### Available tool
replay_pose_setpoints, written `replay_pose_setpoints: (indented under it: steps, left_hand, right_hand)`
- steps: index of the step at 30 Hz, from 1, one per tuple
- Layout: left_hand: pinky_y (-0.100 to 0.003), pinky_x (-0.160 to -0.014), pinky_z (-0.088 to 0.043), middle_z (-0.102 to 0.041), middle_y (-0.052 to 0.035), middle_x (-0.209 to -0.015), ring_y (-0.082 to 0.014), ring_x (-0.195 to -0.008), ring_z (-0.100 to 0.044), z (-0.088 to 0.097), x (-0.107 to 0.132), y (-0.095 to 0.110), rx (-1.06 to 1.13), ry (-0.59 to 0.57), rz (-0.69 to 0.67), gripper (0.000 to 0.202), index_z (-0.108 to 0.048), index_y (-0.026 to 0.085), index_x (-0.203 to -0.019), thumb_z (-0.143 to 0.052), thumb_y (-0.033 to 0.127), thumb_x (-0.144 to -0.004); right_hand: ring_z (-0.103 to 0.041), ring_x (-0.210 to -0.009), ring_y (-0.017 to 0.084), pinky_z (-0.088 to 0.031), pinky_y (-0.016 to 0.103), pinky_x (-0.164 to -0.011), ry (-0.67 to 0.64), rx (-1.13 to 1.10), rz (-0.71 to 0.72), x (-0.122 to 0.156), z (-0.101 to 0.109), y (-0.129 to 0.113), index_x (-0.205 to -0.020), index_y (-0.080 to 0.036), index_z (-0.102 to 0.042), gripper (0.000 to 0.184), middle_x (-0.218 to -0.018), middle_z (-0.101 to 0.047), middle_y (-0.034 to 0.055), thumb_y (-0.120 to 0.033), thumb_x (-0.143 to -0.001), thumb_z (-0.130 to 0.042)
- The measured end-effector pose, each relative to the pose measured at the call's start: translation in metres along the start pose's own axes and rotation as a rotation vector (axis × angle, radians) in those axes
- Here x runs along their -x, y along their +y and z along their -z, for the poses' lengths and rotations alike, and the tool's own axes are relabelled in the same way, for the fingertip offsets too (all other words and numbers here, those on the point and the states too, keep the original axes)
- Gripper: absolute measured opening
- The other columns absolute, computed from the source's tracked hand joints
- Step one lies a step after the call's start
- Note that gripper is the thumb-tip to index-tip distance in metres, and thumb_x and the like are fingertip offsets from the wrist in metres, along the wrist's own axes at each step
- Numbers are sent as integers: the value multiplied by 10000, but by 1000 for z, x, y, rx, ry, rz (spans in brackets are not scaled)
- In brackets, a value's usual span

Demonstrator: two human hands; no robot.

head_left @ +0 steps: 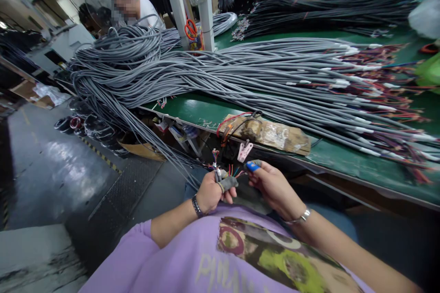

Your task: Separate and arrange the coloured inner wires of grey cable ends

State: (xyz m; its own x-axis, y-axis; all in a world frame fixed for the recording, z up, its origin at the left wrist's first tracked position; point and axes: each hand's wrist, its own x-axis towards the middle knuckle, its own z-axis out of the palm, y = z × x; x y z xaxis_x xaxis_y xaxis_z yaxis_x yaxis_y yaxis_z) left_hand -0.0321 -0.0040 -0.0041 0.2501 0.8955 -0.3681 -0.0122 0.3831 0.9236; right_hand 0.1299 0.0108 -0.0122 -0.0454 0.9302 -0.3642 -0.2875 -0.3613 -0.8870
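My left hand (213, 191) is closed around a grey cable (217, 175) low in front of my body, just off the table's front edge. Thin coloured wires (233, 170) fan out of its grip towards the right. My right hand (273, 185) is close by, its thumb and forefinger pinched together near the wire tips; what lies between them is too small to make out. Blue tape (252, 166) wraps the thumb, and grey covers sit on some fingers of both hands. Another small bunch of coloured wire ends (215, 155) stands up beyond my left hand.
A large bundle of grey cables (206, 71) covers the green table (192, 109) and hangs off its left side. A taped wooden board (275, 136) with a pale clip (244, 151) lies at the front edge. Behind are black cables (309, 13), a post (206, 23) and a seated person (147, 11).
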Motion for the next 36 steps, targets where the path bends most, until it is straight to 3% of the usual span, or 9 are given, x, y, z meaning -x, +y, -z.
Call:
replay_pose_setpoints:
  steps: [4, 8, 15, 21, 25, 31, 36]
  left_hand:
    - [-184, -346, -232, -568, -1, -484, -67, -340, -480, 0, -1, 1, 24, 27, 19, 442, -522, 150, -576, -684, 551, -665]
    - [-185, -345, -246, -574, -2, -492, -69, -340, -473, 0, -1, 2, -10, -7, 19, 453, -534, 151, -597, -664, 579, -669]
    - [-189, -358, -246, -564, -7, -484, -67, -345, -471, -1, 2, 3, -68, -55, 26, 474, -535, 146, -564, -675, 586, -669]
    - [-185, -358, -249, -576, -5, -497, -65, -349, -479, -4, 0, -4, 16, 29, 9, 452, -529, 147, -578, -663, 560, -704]
    - [-182, -348, -241, -587, -3, -510, -69, -349, -492, -4, -1, -7, 54, 49, 5, 439, -524, 150, -610, -666, 555, -704]
    - [-185, -359, -254, -540, 17, -435, -60, -321, -446, -2, 2, -1, -55, -151, 68, 458, -536, 145, -586, -696, 564, -681]
    - [-187, -360, -254, -554, 3, -454, -62, -325, -462, 0, 2, -1, -31, -108, 52, 472, -538, 138, -551, -699, 565, -673]
  right_hand:
    - [-508, -616, 124, -449, 282, -587, -146, -40, -90, 3, 1, -5, -773, -189, -608, 426, -741, -586, 12, -550, -611, -767]
    - [-488, -606, 126, -394, 270, -579, -261, 149, -63, 5, -6, -5, -806, -173, -631, 443, -677, -586, 1, -549, -614, -763]
    - [-458, -565, 121, -364, 274, -565, -231, 191, 4, 2, -8, 0, -689, -178, -629, 359, -622, -587, -7, -505, -618, -759]
    - [-429, -537, 102, -350, 265, -551, -122, 84, -46, 5, -11, 7, -667, -176, -599, 364, -582, -529, -29, -489, -604, -772]
    - [-425, -513, 93, -346, 258, -539, -115, -6, -88, 5, -14, 9, -616, -180, -555, 342, -538, -498, -42, -439, -598, -777]
    - [-490, -470, 113, -365, 263, -481, -150, -93, -146, 11, -22, 8, -700, -194, -595, 252, -590, -604, -20, -363, -611, -760]
    - [-517, -504, 93, -400, 225, -484, -16, -232, -130, 6, -17, 8, -687, -192, -601, 293, -603, -613, -30, -351, -580, -823]
